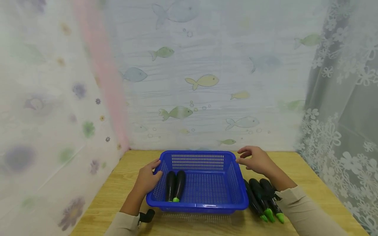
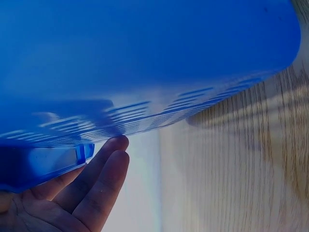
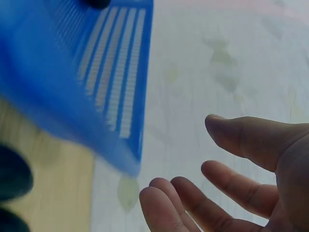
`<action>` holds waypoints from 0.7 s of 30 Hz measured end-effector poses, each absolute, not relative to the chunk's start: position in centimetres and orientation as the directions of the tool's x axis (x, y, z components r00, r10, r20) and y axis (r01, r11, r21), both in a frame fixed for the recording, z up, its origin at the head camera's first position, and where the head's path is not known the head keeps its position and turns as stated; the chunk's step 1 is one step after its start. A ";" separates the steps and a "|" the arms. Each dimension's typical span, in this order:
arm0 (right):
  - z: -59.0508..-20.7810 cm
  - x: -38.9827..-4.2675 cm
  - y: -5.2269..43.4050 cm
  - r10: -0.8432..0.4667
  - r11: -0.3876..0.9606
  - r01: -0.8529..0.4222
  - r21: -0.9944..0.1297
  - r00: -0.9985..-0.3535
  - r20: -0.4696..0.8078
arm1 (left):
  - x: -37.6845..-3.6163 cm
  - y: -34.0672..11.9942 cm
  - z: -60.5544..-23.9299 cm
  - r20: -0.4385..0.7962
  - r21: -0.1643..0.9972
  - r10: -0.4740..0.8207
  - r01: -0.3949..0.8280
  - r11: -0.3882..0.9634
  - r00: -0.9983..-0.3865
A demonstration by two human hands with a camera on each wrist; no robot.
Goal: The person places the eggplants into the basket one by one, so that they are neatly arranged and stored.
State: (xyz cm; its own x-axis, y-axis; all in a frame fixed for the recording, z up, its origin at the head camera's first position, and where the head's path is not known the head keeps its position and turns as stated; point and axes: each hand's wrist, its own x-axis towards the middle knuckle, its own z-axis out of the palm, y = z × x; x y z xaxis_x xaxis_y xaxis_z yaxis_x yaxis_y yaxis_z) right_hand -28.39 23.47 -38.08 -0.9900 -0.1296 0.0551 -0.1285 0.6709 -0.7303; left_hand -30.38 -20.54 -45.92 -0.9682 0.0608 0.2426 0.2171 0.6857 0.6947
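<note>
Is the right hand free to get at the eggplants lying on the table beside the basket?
Probably yes: the right hand hovers open and empty above the eggplants, which lie uncovered outside the blue basket.

The head camera looks forward and down on the whole table (image 1: 298, 170); both wrist cameras sit very near the blue basket (image 2: 145, 58), which all views share.

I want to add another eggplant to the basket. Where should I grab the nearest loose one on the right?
Take the outermost eggplant around its dark middle, coming from above with the right hand. It lies flat on the table, packed against the others, so only its top and outer side are free.
</note>
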 end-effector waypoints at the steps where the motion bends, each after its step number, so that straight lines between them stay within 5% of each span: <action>1: -38.3 -28.2 24.1 -0.124 0.672 -0.126 -0.730 -0.991 0.056 | -30.4 -20.5 -45.9 0.241 0.696 0.062 0.217 0.685 -0.969; 11: -40.7 -27.0 29.0 -0.074 0.686 -0.075 -0.724 -0.997 0.033 | -30.2 -20.7 -45.8 0.239 0.697 0.052 0.209 0.686 -0.970; 21: -42.2 -27.1 32.6 0.016 0.797 -0.017 -0.604 -0.999 0.050 | -30.6 -20.6 -46.0 0.246 0.683 0.059 0.217 0.697 -0.967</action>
State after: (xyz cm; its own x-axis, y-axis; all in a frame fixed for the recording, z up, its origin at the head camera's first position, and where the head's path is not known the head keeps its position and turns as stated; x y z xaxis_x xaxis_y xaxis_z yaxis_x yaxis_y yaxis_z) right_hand -27.12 32.61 -42.24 -0.9986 0.0164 0.0501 -0.0172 0.7967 -0.6041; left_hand -30.56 -20.62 -45.99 -0.9674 0.0590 0.2464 0.2166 0.6971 0.6834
